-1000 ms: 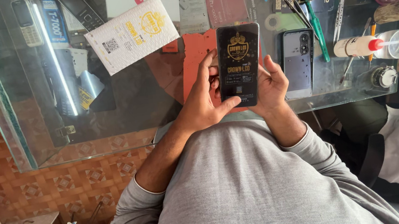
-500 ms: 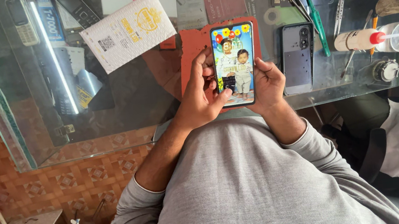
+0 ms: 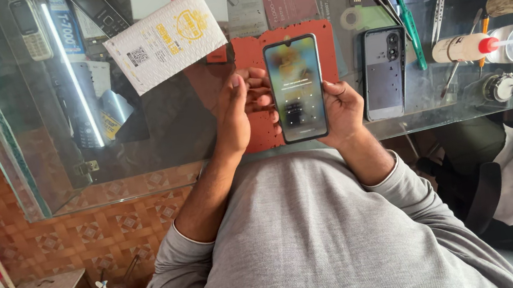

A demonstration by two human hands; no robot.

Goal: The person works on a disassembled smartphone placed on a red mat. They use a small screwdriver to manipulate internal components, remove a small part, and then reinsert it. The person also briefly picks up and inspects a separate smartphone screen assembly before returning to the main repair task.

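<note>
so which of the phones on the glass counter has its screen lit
The phone held up in the right hand, over the orange mat. The other phone just right of it lies back up, cameras showing, and the keypad phone at far left is dark.

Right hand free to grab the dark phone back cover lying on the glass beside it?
Probably not as is: the right hand is wrapped around the lit black smartphone. The dark phone back cover lies right beside it on the glass counter, nothing between.
</note>
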